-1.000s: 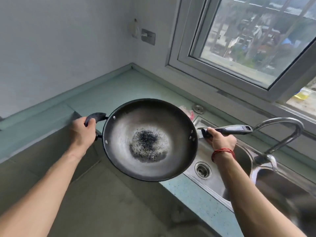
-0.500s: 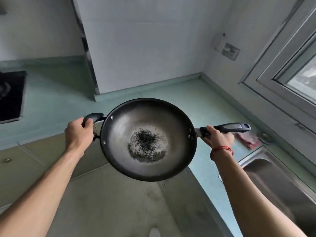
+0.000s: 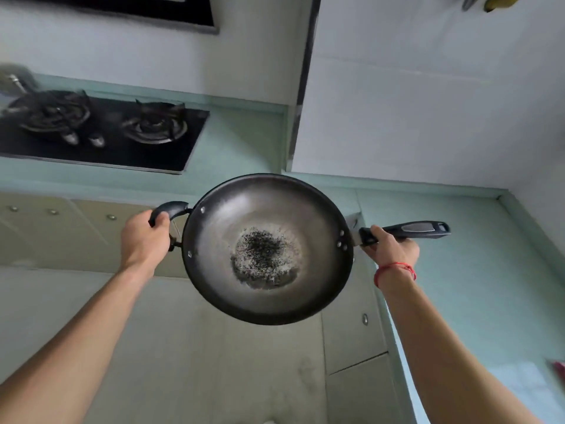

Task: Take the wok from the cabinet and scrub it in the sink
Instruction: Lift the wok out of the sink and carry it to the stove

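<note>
Two arms stretch fwd, elbows nearly straight. L hand (image 3: 143,240) curls round the small loop handle (image 3: 169,209), thumb on top. Wok (image 3: 269,249) hangs in mid-air btwn both hands, in front of the green desk (image 3: 458,255); dark rim, grey inside, burnt black-and-white crust at centre. R hand (image 3: 393,246), red string (image 3: 394,269) at wrist, grips the long black handle (image 3: 409,230) near its base.

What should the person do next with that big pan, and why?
Probably carry the wok level to the sink, which is out of view here. The left hand and right hand both grip it, and a dark crusty patch sits in its middle.
</note>
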The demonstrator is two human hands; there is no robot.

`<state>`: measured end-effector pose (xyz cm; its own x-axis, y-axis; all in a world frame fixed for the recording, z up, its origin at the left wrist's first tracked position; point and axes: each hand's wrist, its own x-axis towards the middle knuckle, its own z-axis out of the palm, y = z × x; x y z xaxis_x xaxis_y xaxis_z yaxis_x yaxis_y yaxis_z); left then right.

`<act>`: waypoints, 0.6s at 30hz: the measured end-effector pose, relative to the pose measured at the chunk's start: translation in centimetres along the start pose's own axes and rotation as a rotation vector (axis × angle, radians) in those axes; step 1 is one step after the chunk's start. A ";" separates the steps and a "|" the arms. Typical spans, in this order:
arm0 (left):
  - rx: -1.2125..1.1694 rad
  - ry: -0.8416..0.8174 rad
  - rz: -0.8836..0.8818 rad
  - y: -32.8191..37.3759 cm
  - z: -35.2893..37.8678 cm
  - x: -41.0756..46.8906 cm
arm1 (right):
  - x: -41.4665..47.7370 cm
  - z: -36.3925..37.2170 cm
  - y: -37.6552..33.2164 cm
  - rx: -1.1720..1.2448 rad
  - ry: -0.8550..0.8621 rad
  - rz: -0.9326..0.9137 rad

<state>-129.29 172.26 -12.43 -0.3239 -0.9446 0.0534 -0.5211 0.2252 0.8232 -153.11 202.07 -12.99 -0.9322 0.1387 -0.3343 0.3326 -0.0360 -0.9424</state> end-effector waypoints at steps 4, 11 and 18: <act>0.028 0.080 -0.052 -2.1 -2.4 0.2 | -0.4 3.9 0.2 -0.056 -0.090 -0.011; 0.040 0.127 -0.129 -5.6 -6.2 1.8 | -2.3 9.7 1.7 -0.129 -0.173 -0.002; -0.017 0.158 -0.190 -9.8 -10.1 5.0 | -6.0 15.1 2.7 -0.156 -0.198 0.002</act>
<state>-117.86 162.90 -14.57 -0.0934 -0.9955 -0.0166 -0.5473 0.0374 0.8361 -148.82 186.17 -13.71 -0.9361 -0.0582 -0.3469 0.3385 0.1193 -0.9334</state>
